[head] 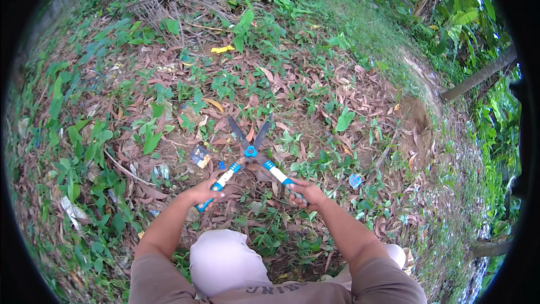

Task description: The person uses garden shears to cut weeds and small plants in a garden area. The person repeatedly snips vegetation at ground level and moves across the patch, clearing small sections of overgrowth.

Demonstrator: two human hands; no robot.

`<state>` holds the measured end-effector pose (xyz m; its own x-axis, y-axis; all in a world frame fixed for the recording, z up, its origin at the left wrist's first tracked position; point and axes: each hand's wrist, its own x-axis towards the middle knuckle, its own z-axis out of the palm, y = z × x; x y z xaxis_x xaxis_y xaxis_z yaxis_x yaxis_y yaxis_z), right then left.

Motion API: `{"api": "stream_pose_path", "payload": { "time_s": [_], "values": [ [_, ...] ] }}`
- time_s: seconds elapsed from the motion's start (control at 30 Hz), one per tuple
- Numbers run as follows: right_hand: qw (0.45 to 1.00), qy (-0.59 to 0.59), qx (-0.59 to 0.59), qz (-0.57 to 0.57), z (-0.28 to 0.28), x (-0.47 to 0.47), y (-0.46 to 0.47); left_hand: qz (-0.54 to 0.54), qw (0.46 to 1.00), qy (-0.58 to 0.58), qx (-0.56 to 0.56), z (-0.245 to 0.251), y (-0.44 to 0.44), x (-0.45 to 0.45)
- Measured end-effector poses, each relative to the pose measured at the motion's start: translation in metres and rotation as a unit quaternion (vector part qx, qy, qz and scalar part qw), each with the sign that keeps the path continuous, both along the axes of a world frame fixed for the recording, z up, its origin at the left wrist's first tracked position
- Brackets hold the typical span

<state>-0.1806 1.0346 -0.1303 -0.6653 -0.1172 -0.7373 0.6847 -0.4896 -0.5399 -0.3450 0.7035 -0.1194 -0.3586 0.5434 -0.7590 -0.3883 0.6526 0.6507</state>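
A pair of hedge shears (250, 151) with blue and white handles is held low over leaf-strewn ground, its two dark blades apart and pointing away from me. My left hand (205, 193) is closed round the left handle's blue grip. Round the right handle's grip is my right hand (305, 193). Small green weeds (291, 139) and dry brown leaves lie around and beyond the blades. Whether the blades touch any plant, I cannot tell.
Litter lies about: a dark wrapper (200, 156), a blue wrapper (355, 180), a yellow scrap (222, 49). Dry fronds (179, 6) lie at the upper left. A thin stick (126, 170) is at left. Tree trunks (481, 73) stand at right, near a dirt mound (413, 114).
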Motion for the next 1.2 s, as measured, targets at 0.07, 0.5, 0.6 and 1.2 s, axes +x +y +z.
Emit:
{"api": "stream_pose_path", "payload": {
  "time_s": [0.07,0.5,0.6,1.2],
  "values": [
    [0.999,0.002,-0.023,-0.041,-0.004,-0.015,-0.016,0.012,0.998,0.018,0.052,-0.011,0.006,-0.011],
    [0.998,0.008,0.009,-0.053,0.007,-0.068,-0.041,0.059,0.997,-0.006,0.044,0.002,-0.016,-0.053],
    [0.999,0.010,0.027,-0.015,0.015,-0.091,-0.041,0.051,0.998,0.001,0.038,-0.001,-0.037,-0.079],
    [0.998,0.042,0.017,-0.043,0.030,-0.170,-0.059,0.051,0.997,0.040,0.047,0.006,-0.025,-0.158]
  ]
}}
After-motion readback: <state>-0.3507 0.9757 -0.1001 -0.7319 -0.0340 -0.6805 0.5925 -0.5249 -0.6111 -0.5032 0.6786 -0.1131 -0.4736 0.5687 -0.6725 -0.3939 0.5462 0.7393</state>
